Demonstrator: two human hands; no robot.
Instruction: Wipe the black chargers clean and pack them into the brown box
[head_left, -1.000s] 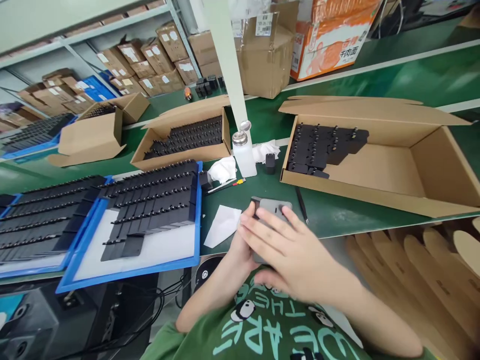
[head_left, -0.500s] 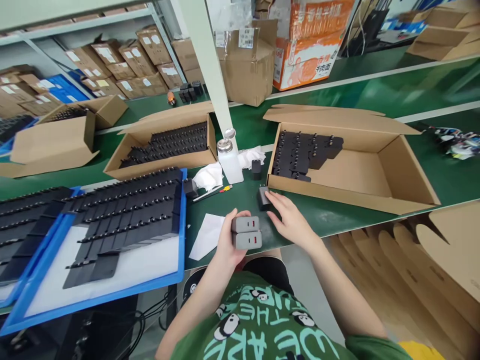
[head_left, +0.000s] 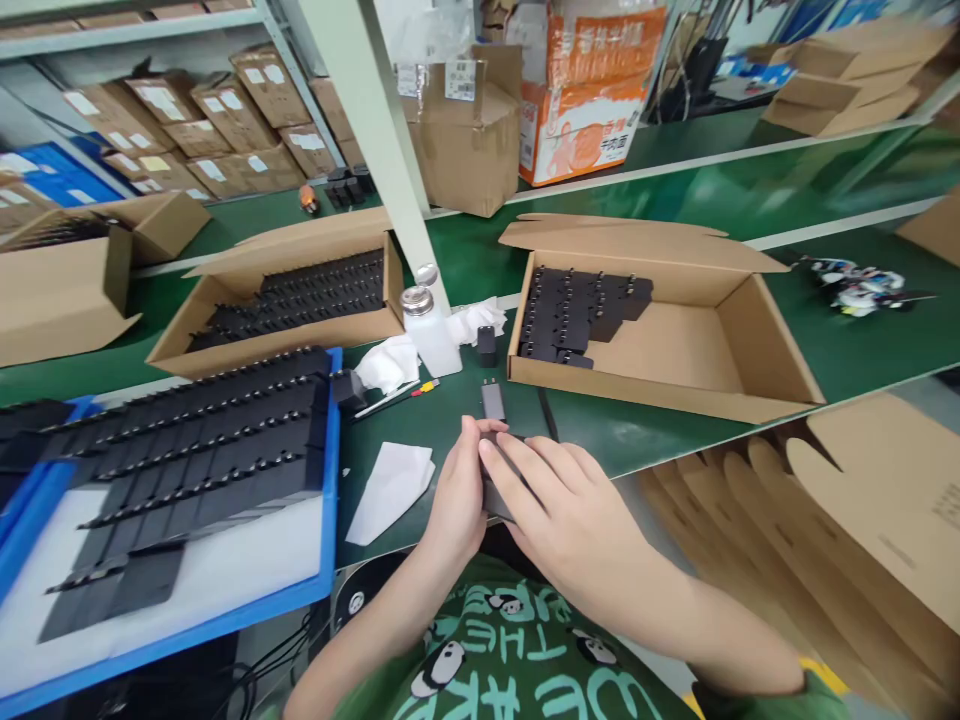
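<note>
Both of my hands meet at the near edge of the green bench. My left hand [head_left: 455,495] is closed round grey charger blocks [head_left: 495,497], mostly hidden under the fingers. My right hand [head_left: 559,510] lies over the same blocks from the right, fingers curled on them. One more grey charger [head_left: 492,400] lies alone on the bench just beyond my fingertips. A white paper sheet [head_left: 390,478] lies to the left of my left hand.
An open cardboard box [head_left: 720,350] with black parts in its far left corner stands behind. A blue tray [head_left: 327,520] with rows of black parts sits at left. A white dispenser bottle [head_left: 431,335], white cloths [head_left: 390,362] and another box of parts [head_left: 247,345] lie beyond.
My right hand came back from the lone charger on the bench and closed over the blocks in my left hand. The camera view shifted right.
</note>
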